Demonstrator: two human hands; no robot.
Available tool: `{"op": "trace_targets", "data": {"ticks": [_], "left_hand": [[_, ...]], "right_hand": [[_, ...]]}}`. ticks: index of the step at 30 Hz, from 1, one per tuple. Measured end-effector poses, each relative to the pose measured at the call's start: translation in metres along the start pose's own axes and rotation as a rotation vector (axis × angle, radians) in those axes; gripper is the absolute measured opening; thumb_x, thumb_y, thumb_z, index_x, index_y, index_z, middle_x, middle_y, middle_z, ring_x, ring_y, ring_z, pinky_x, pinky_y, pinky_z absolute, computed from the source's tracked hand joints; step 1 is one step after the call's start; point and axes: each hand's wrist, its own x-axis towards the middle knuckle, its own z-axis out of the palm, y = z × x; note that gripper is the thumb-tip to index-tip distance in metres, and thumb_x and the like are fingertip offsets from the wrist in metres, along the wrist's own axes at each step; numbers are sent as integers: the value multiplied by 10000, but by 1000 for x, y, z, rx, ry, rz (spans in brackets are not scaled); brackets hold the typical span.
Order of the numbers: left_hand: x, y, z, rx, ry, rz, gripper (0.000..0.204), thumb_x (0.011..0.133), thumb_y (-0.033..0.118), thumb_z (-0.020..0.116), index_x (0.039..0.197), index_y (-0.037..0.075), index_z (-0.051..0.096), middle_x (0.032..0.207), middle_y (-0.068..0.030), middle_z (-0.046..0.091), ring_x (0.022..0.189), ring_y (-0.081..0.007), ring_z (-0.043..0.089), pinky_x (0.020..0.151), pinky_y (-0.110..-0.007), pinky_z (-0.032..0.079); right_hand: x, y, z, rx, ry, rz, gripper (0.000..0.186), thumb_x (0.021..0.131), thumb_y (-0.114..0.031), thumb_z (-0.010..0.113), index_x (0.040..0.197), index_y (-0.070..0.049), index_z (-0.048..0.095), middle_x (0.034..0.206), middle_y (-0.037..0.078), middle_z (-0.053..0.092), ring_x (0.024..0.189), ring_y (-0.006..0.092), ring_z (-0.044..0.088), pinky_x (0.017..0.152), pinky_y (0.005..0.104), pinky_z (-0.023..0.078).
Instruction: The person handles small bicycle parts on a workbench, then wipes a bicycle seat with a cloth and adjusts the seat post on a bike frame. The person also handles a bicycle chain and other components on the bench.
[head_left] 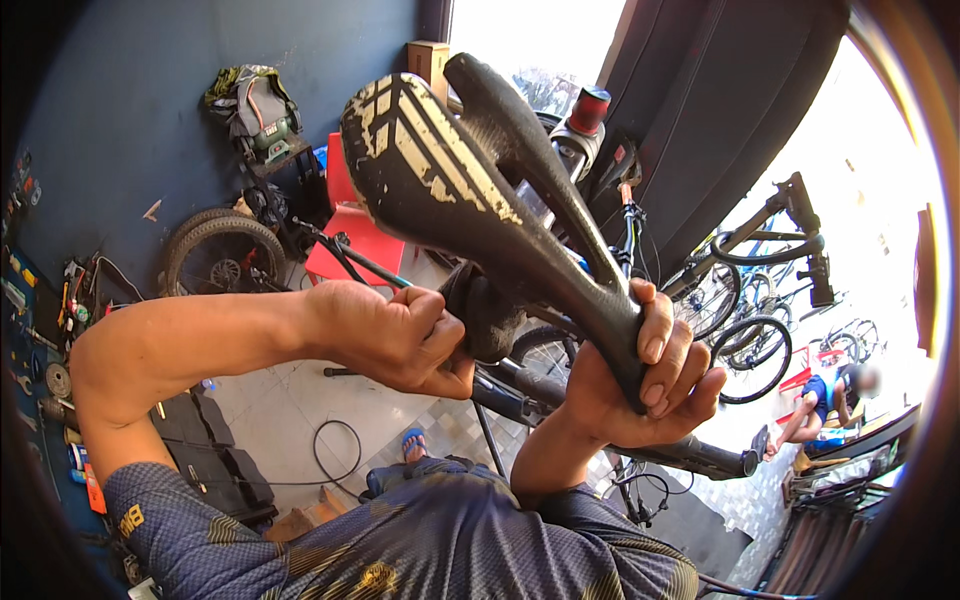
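Observation:
A black bicycle saddle [440, 205] with worn cream stripes and a long centre slot fills the middle of the view, tilted up to the left. Its narrow nose is wrapped by the fingers of my right hand [640, 390]. Under the saddle, my left hand [385, 335] is closed beside the dark seatpost clamp area [490, 310]. A thin rod with a green part [375, 265] runs from the upper left to my left fist; what the fingers grip is partly hidden. Below my hands lies the dark bicycle frame [505, 395].
A red chair [355, 245] and a bicycle wheel [225, 260] stand behind, at the left. Tools hang along the left wall [100, 130]. An open black case [210, 445] and a cable [338, 450] lie on the floor. Several bicycles and a seated person [825, 400] are at the right.

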Motion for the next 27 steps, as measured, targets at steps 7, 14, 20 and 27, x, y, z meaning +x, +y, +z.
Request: {"op": "trace_targets", "data": {"ticks": [7, 14, 20, 27], "left_hand": [[0, 10, 2, -60, 14, -103, 120, 924, 206, 583, 1003, 167, 501, 665, 4, 390, 607, -148, 434, 481, -274, 342], [2, 10, -6, 34, -63, -151, 90, 978, 225, 504, 1038, 209, 439, 609, 58, 401, 694, -130, 446, 562, -281, 351], [9, 5, -19, -97, -99, -158, 151, 942, 239, 576, 1001, 186, 447, 671, 42, 427, 733, -130, 507, 597, -276, 422], [4, 8, -31, -244, -111, -311, 215, 965, 315, 577, 1128, 195, 504, 896, -16, 542, 899, -144, 568, 838, -366, 492]], "right_hand": [[0, -2, 0, 41, -12, 50, 552, 1096, -380, 402, 575, -209, 459, 615, -40, 539, 913, 180, 565, 1230, 478, 262], [2, -4, 1, 112, -8, 81, 590, 1117, -397, 319, 575, -203, 447, 624, -26, 548, 906, 190, 561, 1213, 489, 286], [2, -9, 0, 131, -15, 104, 581, 1103, -383, 420, 551, -206, 458, 608, -18, 544, 896, 186, 524, 1236, 474, 260], [1, -2, -8, 78, -72, 25, 570, 1097, -465, 324, 610, -208, 470, 654, -29, 576, 918, 200, 579, 1200, 517, 322]]}}
